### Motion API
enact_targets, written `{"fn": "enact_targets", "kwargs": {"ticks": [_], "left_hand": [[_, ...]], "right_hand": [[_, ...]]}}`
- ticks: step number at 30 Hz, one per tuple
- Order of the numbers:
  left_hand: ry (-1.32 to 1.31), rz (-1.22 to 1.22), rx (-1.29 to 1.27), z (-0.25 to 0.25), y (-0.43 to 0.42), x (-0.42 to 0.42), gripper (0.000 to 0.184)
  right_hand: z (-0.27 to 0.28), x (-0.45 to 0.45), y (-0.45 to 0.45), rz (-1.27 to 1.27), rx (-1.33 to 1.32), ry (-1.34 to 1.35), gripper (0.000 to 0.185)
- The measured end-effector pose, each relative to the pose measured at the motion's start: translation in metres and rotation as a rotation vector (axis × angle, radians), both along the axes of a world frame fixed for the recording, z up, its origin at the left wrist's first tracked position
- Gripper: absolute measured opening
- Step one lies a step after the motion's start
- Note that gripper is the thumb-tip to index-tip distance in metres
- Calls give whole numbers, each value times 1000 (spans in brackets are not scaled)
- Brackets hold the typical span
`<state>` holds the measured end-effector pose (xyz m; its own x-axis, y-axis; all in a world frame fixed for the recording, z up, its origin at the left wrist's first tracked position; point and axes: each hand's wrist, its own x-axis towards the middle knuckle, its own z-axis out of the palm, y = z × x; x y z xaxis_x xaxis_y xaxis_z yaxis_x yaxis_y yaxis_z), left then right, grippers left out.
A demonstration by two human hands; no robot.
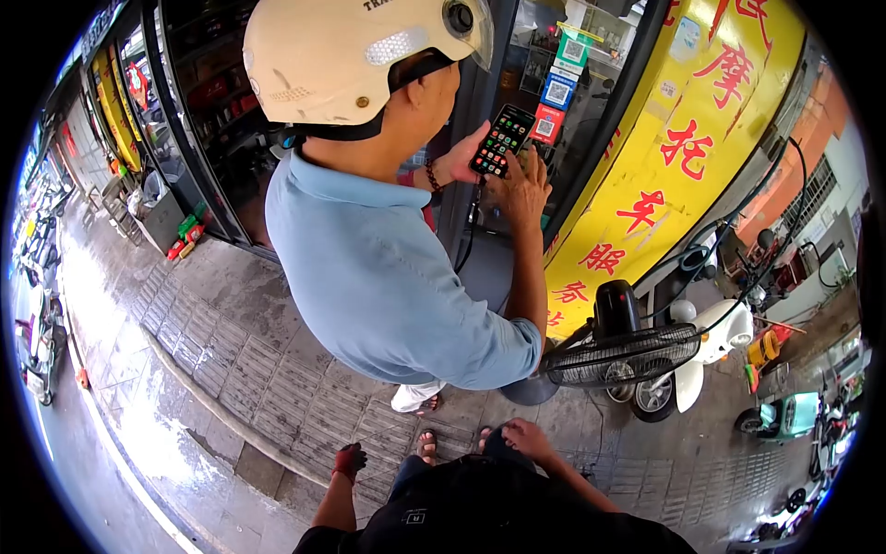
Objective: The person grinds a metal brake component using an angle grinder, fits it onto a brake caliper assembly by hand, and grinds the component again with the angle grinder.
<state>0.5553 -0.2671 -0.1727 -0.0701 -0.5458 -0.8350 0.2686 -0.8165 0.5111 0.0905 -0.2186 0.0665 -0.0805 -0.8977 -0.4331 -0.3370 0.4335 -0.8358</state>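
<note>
My left hand (349, 461), in a red and dark glove, hangs low at the bottom centre-left with its fingers loosely apart and nothing visible in it. To the right of my body, my right hand (527, 439) is bare, its fingers curled in with nothing seen in them. Neither touches an object. Directly in front stands another person in a light blue shirt (388, 268) and a cream helmet (346, 60). That person holds a phone (503, 140) with a lit screen of app icons in one hand, the other hand's fingers at its edge.
A black fan (623, 355) stands right of the person, beside a yellow sign (683, 138) with red characters. QR code cards (558, 90) hang on the glass behind the phone. A white scooter (720, 337) and a mint scooter (796, 417) are at right. Parked scooters line the left.
</note>
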Motion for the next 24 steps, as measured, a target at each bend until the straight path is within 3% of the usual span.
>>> {"fn": "enact_targets", "kwargs": {"ticks": [1, 5, 9, 16, 20, 24], "left_hand": [[139, -84, -5, 1, 0, 9, 17], [-146, -47, 74, 21, 12, 2, 14], [-133, -29, 79, 24, 12, -1, 16], [-74, -21, 15, 24, 1, -25, 16], [-64, -29, -52, 22, -5, -28, 23], [15, -9, -19, 15, -4, -23, 19]], "right_hand": [[1, 2, -2, -4, 2, -5, 27], [4, 8, 0, -92, -13, -53, 25], [-23, 10, 12, -17, 110, 35, 24], [-51, 9, 22, -11, -2, 115, 26], [-35, 9, 11, -56, 76, 61, 25], [-27, 5, -5, -16, 58, 59, 25]]}}
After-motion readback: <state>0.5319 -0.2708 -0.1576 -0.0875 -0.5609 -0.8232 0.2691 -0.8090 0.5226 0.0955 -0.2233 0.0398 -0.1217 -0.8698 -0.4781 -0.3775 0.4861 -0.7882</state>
